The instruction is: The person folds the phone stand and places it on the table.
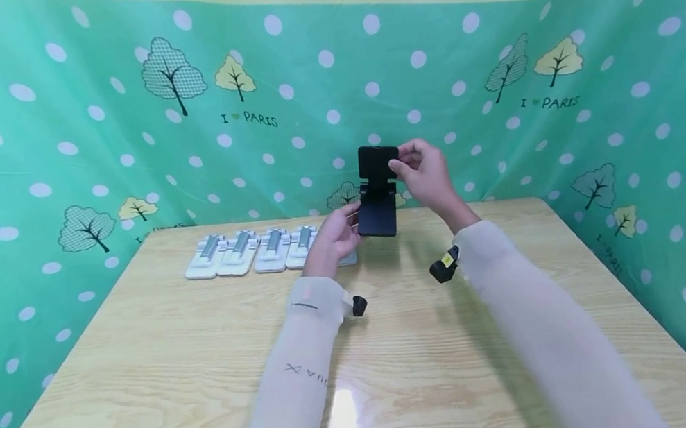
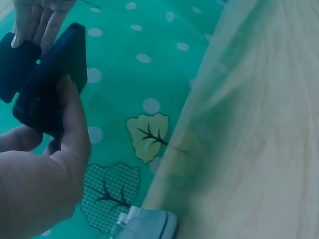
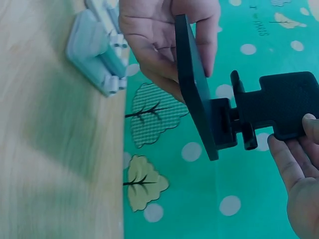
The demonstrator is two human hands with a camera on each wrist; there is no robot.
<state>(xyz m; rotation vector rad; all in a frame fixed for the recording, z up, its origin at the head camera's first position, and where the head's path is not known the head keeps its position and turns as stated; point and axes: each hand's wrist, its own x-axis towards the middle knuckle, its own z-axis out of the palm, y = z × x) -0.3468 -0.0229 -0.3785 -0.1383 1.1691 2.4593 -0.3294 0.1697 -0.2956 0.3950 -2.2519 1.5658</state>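
Observation:
A black folding phone stand, unfolded at its hinge, is held up in the air above the far edge of the table. My left hand grips its base plate from the left side, thumb and fingers on the plate's edges in the left wrist view. At the upper plate, my right hand pinches the right edge between thumb and fingers. Behind and left of my left hand, several white folded phone stands lie in a row; one is partly hidden by that hand.
The wooden table stretches out in front of me. A green dotted curtain with printed trees hangs right behind its far edge and along both sides. Small black wrist devices are strapped over both white sleeves.

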